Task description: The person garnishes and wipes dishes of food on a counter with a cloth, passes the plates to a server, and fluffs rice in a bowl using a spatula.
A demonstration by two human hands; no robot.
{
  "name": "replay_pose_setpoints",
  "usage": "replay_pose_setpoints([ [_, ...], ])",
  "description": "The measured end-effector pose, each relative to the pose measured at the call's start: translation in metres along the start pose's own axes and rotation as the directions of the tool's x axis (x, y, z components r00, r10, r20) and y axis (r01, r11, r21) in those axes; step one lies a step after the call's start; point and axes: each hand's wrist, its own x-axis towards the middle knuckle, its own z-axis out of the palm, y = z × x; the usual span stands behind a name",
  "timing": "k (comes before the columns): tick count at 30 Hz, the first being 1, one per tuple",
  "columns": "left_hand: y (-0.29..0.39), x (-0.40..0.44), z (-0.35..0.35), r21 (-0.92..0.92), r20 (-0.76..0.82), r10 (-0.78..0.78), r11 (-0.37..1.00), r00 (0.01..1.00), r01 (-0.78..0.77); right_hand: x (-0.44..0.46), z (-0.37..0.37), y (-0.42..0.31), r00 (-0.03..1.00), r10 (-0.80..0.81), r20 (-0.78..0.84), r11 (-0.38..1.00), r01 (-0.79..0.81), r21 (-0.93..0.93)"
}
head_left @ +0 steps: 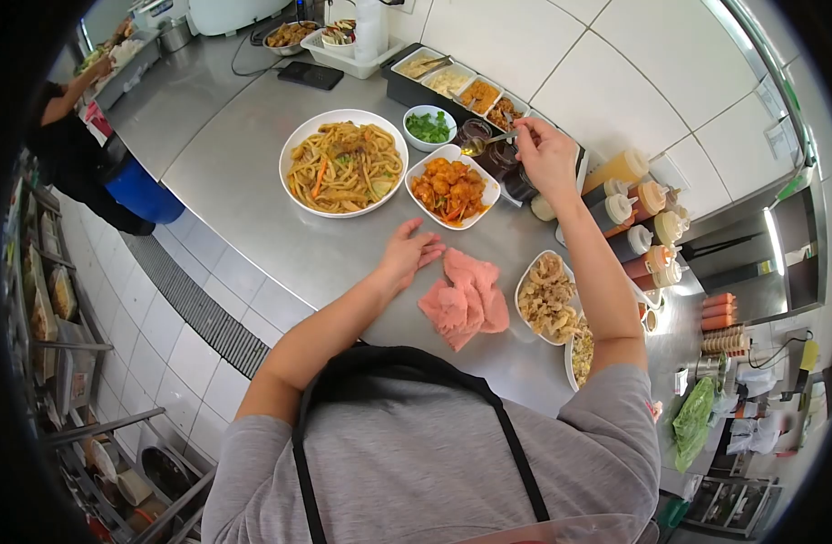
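My right hand [547, 156] is closed on the handle of a metal spoon [490, 141], whose bowl is over the gap between the dark jars [499, 161] and the dish of orange-red food [447, 190]. My left hand [408, 254] rests low over the steel counter [334, 263] with its fingers apart, holding nothing. Just right of it lies a crumpled pink cloth [466, 299]. A large white bowl of thick noodles [343, 165] stands beyond the left hand, beside a small bowl of chopped greens [428, 127].
A black rack of topping trays [447, 83] lines the wall. Squeeze bottles [647, 218] stand at the right. Below my right forearm are a dish of fried pieces [547, 299] and another dish [579, 358]. A phone [311, 75] lies at the back; a person [71, 136] is far left.
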Motion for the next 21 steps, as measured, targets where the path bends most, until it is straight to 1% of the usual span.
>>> replay_pose_setpoints([
  [1, 0.001, 0.0, 0.001, 0.001, -0.002, -0.001, 1.0, 1.0, 0.001, 0.0, 0.001, -0.003, 0.999, -0.033, -0.008, 0.999, 0.033, 0.005],
  [4, 0.003, -0.002, 0.0, -0.002, -0.014, -0.006, 1.0, 1.0, 0.006, -0.01, -0.004, -0.016, 0.998, -0.032, 0.062, 0.999, 0.033, -0.018],
  [7, 0.0, 0.004, -0.007, -0.011, -0.033, -0.013, 1.0, 0.999, 0.012, -0.018, -0.011, -0.004, 0.998, -0.06, -0.008, 0.996, 0.059, -0.06],
  [8, -0.001, 0.006, -0.008, -0.01, -0.04, -0.017, 1.0, 0.999, 0.017, -0.019, -0.014, 0.001, 0.997, 0.069, 0.029, 0.997, -0.068, -0.032],
  [9, -0.002, 0.008, -0.008, -0.009, -0.045, -0.022, 1.0, 0.999, 0.021, -0.018, -0.015, 0.01, 0.972, 0.226, 0.07, 0.97, -0.231, 0.076],
  [10, -0.002, 0.009, -0.007, -0.008, -0.036, -0.024, 1.0, 0.999, 0.024, -0.018, -0.013, 0.023, 0.921, 0.369, 0.123, 0.905, -0.386, 0.176],
  [11, -0.002, 0.009, -0.006, -0.007, -0.027, -0.025, 1.0, 0.999, 0.024, -0.017, -0.011, 0.036, 0.849, 0.493, 0.19, 0.806, -0.528, 0.266],
  [12, -0.001, 0.011, -0.005, -0.005, -0.016, -0.022, 1.0, 1.0, 0.022, -0.015, -0.01, 0.05, 0.825, 0.533, 0.189, 0.741, -0.563, 0.365],
  [15, 0.0, 0.015, -0.004, -0.002, 0.0, -0.029, 1.0, 1.0, 0.029, 0.006, -0.006, 0.066, 0.818, 0.573, 0.047, 0.714, -0.526, 0.462],
  [16, 0.001, 0.016, -0.003, 0.002, -0.009, -0.035, 0.999, 0.999, 0.035, 0.016, -0.003, 0.064, 0.826, 0.563, -0.013, 0.754, -0.508, 0.417],
  [18, 0.002, 0.02, -0.003, 0.006, 0.004, -0.035, 0.999, 0.999, 0.035, 0.037, 0.009, 0.073, 0.897, 0.441, -0.039, 0.883, -0.426, 0.195],
  [19, 0.003, 0.021, -0.003, 0.007, 0.008, -0.037, 0.999, 0.999, 0.037, 0.047, 0.018, 0.081, 0.925, 0.378, -0.038, 0.924, -0.374, 0.077],
  [20, 0.004, 0.021, -0.003, 0.029, 0.009, -0.041, 0.999, 0.999, 0.041, 0.054, 0.03, 0.089, 0.965, 0.248, -0.08, 0.964, -0.254, -0.082],
  [21, 0.004, 0.022, -0.004, 0.026, 0.024, -0.049, 0.998, 0.998, 0.049, 0.059, 0.04, 0.098, 0.985, 0.172, -0.026, 0.963, -0.174, -0.206],
])
